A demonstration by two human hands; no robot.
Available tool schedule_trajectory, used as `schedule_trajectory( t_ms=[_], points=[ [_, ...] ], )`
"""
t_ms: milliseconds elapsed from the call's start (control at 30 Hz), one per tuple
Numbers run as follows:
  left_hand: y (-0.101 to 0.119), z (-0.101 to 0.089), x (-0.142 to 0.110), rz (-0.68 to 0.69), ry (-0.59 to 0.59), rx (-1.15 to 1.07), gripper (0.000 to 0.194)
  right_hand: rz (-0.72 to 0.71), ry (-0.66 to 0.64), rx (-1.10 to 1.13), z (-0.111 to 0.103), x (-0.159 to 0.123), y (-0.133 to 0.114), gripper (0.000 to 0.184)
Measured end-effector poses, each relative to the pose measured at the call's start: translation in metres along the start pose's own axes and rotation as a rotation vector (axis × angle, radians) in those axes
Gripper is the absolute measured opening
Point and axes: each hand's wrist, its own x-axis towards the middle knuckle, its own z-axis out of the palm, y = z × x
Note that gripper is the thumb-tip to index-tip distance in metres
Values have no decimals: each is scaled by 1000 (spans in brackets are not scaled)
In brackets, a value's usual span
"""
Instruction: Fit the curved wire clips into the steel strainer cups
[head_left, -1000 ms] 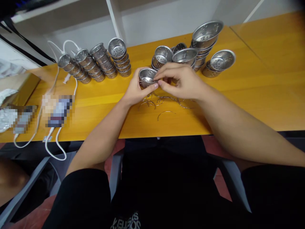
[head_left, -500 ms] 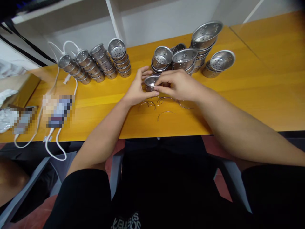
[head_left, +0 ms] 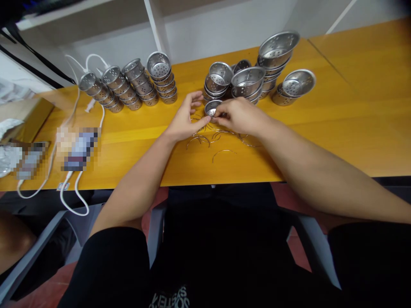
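Observation:
A small perforated metal cup [head_left: 211, 109] stands upright on the table in front of the cup stacks. My right hand [head_left: 239, 114] pinches the right side of its rim between thumb and fingers. To the left, my left hand [head_left: 187, 117] is open, its fingers spread and a small gap between it and the cup. Several thin curved wires [head_left: 224, 133] lie on the table just below both hands. Right behind the cup rises a stack of perforated metal cups [head_left: 219, 78], and a wider stack [head_left: 248, 82] stands beside it.
More nested cups [head_left: 159, 70] stand in leaning stacks at the back left. A tall stack of larger cups [head_left: 278, 51] and a short one [head_left: 297, 83] are at the right. Two phones [head_left: 81, 149] with white cables lie on the left. A shelf panel [head_left: 199, 32] borders the back.
The small cup has shifted to the right, away from my left hand, with my right hand on its rim. My left hand has stayed nearly in place, its grip off the cup.

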Motion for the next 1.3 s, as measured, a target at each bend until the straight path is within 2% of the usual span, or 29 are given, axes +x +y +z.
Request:
schedule_trajectory(
  t_ms=[367,533,633,900,1000,1133,1233,1300],
  points=[
    [-4,0,1,-18,-17,47,98,95,117,-37,14,5,18,24],
    [-11,1,2,-6,-8,-2,94,166,100,-106,13,6,13,26],
    [-13,0,2,-2,-19,-6,96,128,109,-86,10,5,9,24],
    [-4,-2,0,-2,-27,11,102,59,95,-27,-3,-5,-6,35],
    [1,-3,-1,7,-17,33,101,25,156,33,-11,-11,-17,42],
    [7,-13,1,53,69,80,100,5,197,161,-25,-17,-28,53],
    [9,-32,5,61,197,149,96,-27,195,276,-34,-20,-34,52],
    [6,-49,8,39,299,164,96,-28,248,330,-39,-21,-38,51]
  ],
)
